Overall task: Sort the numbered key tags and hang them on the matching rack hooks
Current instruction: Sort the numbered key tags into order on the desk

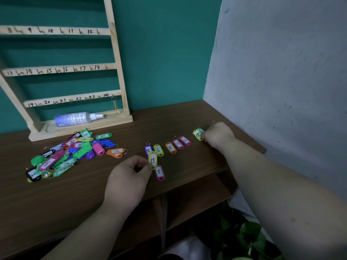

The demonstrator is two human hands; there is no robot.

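Dark brown wooden counter [75, 194] carries a pale wooden rack with numbered hooks [116, 53]. Heap of coloured plastic key tags [62, 156] lies just in front of the rack. Left hand [129, 177], front-right of the rack, pinches a yellow tag marked 15 [153, 160] with thumb and finger. Right hand [217, 136], far right of the rack, has fingers curled, pinching a second yellow 15 tag [197, 134]. Row of tags 5, 6, 8, 11, 12 [170, 147] lies right of the rack.

Dim, even indoor light, soft shadows, slight overall blur, wide-angle bending at edges
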